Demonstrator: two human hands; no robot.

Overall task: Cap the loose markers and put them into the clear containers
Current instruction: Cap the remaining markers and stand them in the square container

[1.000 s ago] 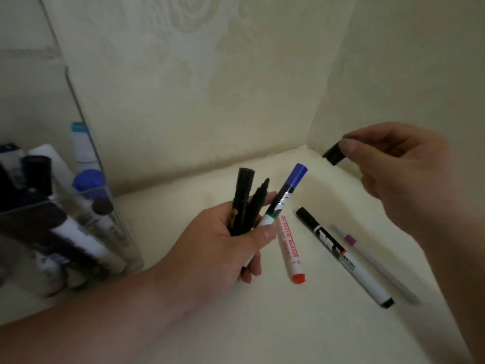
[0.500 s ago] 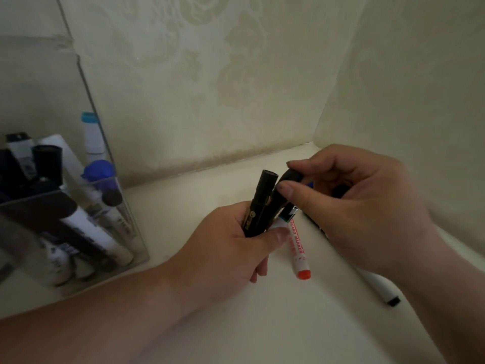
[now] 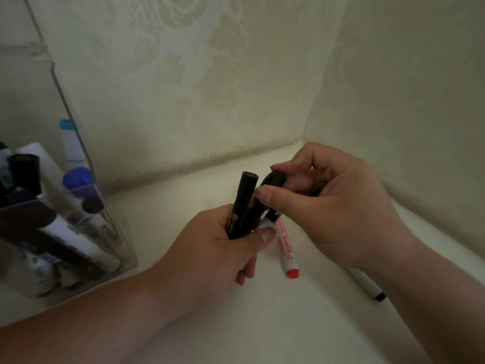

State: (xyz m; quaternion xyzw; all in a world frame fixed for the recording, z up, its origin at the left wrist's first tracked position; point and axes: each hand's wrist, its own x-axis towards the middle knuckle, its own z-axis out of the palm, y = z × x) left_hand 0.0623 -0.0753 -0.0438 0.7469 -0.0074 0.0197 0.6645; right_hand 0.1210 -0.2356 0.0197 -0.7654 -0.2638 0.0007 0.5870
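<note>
Three markers stand bunched and tilted in the left hand (image 3: pixel 210 248): a capped black marker (image 3: pixel 242 206) on the left, a second black marker (image 3: pixel 258 214) touching it, with a black cap (image 3: pixel 274 179) over its tip pinched by the right hand (image 3: pixel 336 214), and a white-barrelled marker (image 3: pixel 270 218) mostly hidden behind. A red marker (image 3: pixel 284 245), white barrel with red lettering and red near end, lies flat just beside that fist; a white marker (image 3: pixel 367 285) with a black end lies further right, largely under the right wrist. The clear container (image 3: pixel 115 232) stands at left, packed with leaning markers.
</note>
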